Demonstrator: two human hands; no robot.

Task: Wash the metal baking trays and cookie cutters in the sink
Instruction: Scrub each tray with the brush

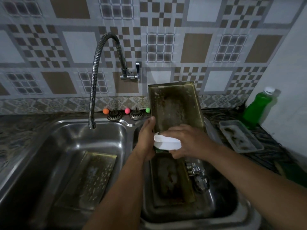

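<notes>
A greasy metal baking tray (174, 103) stands tilted up over the right sink basin. My left hand (146, 135) grips its lower left edge. My right hand (184, 140) presses a white sponge (166, 143) against the tray's lower end. Another dirty tray (171, 178) lies flat in the right basin below, with shiny metal cookie cutters (198, 175) beside it on the right. A third tray (89, 176) lies in the left basin (54, 140).
A flexible faucet (94, 77) hangs over the left basin, no water visible. A grey plastic tray (240, 138) and a green soap bottle (257, 107) stand on the right counter. Two sink strainers (124, 114) and coloured balls sit at the back ledge.
</notes>
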